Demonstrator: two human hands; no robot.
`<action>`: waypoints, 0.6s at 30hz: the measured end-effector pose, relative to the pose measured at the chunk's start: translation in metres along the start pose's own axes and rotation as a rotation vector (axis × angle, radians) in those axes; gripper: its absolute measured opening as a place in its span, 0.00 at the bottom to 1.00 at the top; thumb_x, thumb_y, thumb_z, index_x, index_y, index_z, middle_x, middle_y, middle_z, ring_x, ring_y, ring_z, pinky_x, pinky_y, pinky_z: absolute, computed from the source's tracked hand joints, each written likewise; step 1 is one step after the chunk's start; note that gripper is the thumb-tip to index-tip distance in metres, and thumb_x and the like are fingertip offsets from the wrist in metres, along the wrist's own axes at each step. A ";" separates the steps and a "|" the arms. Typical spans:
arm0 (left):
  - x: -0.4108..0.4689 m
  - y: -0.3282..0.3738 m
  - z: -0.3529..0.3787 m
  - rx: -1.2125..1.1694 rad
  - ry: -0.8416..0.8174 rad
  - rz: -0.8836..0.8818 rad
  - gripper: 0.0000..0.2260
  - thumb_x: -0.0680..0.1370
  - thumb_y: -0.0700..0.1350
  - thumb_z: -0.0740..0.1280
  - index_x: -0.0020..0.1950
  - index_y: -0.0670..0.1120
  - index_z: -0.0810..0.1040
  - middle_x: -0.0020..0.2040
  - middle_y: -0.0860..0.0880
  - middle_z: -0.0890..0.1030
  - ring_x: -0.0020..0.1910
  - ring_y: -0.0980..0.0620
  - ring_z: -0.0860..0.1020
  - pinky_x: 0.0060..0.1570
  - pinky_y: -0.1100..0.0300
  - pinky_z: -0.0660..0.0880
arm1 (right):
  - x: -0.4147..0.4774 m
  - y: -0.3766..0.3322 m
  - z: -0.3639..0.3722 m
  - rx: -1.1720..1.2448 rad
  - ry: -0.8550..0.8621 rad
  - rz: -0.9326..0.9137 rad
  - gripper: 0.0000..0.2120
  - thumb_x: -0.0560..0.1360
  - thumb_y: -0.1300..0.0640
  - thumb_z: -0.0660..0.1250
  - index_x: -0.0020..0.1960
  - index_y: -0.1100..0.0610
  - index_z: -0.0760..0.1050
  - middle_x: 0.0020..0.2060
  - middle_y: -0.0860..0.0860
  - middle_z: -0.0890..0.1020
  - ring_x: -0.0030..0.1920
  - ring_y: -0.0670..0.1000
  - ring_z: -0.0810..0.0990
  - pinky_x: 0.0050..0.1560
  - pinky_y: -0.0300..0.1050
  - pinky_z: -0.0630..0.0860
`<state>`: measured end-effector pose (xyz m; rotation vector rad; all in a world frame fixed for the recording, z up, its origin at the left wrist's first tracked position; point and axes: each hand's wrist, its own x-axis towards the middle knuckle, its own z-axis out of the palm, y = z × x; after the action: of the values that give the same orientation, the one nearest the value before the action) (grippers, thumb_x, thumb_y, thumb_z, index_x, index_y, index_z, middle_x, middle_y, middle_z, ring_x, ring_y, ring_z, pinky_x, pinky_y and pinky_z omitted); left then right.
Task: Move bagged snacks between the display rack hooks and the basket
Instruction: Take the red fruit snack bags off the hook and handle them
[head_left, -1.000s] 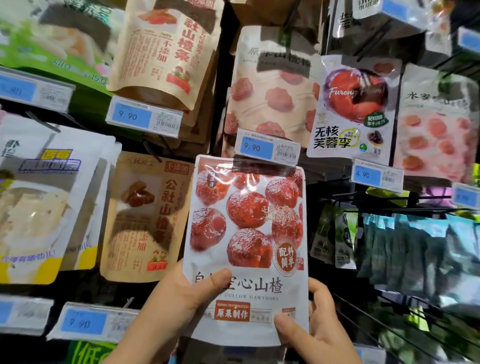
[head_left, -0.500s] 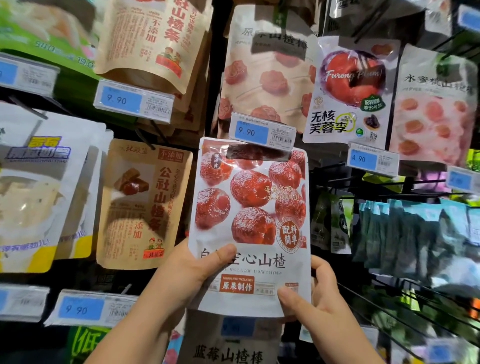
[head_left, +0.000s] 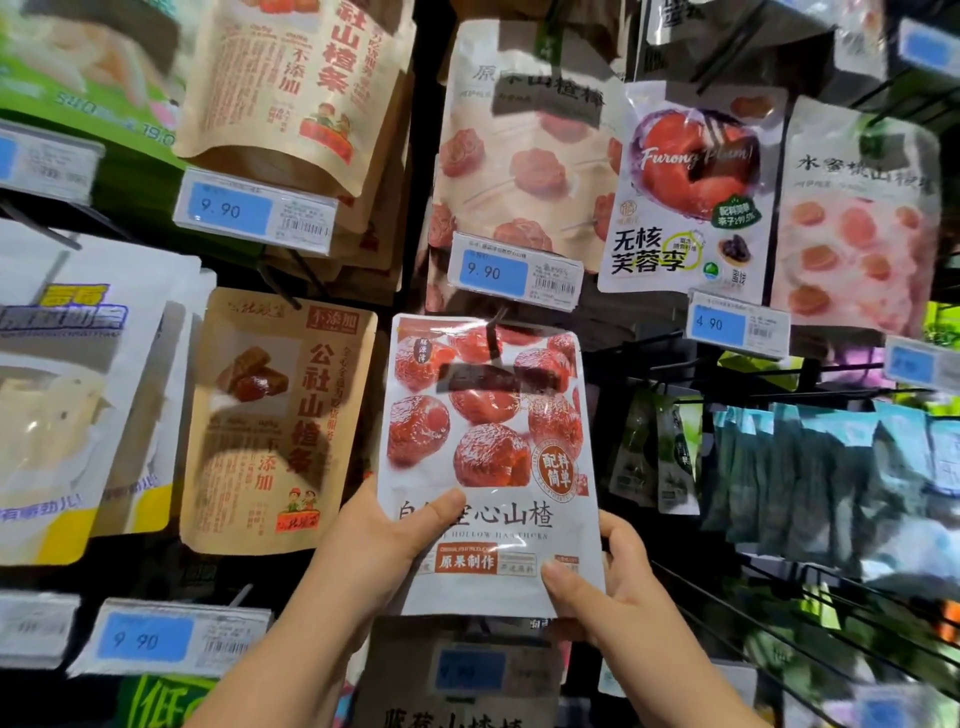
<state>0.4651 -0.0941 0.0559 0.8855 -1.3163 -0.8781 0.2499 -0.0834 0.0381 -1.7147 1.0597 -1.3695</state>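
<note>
Hawthorn bag (head_left: 485, 457) held upright in front of the display rack (head_left: 422, 130), centre of view. We see its white front, printed with red fruit, facing us, and its top edge just beneath a blue price tag (head_left: 514, 273) marked 9.90. A dark hook (head_left: 493, 338) crosses the clear upper part of the bag; whether it passes through the bag's hanging hole we cannot tell.

The left hand (head_left: 384, 540) grips the lower left edge, thumb pressed flat on the front and the other fingers hidden behind the bag. The right hand (head_left: 608, 577) grips the lower right corner in much the same way (thumb in front, fingers curled round the edge).

Just left of the held bag hangs a kraft bag (head_left: 280, 421) of hawthorn strips; further left is a white and yellow bag (head_left: 67, 395). Above the price tag hangs a pale bag (head_left: 524, 156) showing flower-shaped pieces. To its right we note a plum bag (head_left: 691, 192) and then a peach bag (head_left: 857, 218), with a second tag (head_left: 737, 325) marked 4.90 below them. Right of the held bag, teal packets (head_left: 831, 467) hang in a row, well apart from both hands.
</note>
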 end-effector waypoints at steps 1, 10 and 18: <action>0.005 -0.001 0.000 0.067 0.039 0.010 0.15 0.73 0.52 0.74 0.57 0.51 0.78 0.46 0.51 0.86 0.42 0.51 0.86 0.41 0.55 0.81 | 0.004 0.000 0.001 -0.013 0.003 0.013 0.29 0.67 0.42 0.75 0.63 0.40 0.67 0.55 0.42 0.84 0.56 0.48 0.83 0.58 0.53 0.80; 0.015 -0.016 0.010 0.411 0.379 0.078 0.38 0.72 0.49 0.75 0.73 0.54 0.55 0.70 0.44 0.66 0.63 0.43 0.73 0.59 0.44 0.75 | 0.012 -0.004 0.006 -0.374 0.062 0.058 0.25 0.77 0.45 0.67 0.71 0.45 0.64 0.53 0.40 0.79 0.50 0.39 0.79 0.44 0.31 0.74; -0.019 -0.014 0.047 0.679 0.395 0.360 0.24 0.72 0.45 0.75 0.64 0.44 0.71 0.66 0.38 0.69 0.68 0.42 0.61 0.70 0.41 0.55 | -0.043 0.008 -0.040 -0.562 0.128 0.081 0.22 0.77 0.37 0.63 0.68 0.38 0.65 0.58 0.43 0.75 0.55 0.42 0.76 0.59 0.44 0.74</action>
<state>0.4171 -0.0847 0.0376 1.2135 -1.3714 0.0528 0.2044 -0.0489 0.0210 -1.9577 1.6880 -1.2119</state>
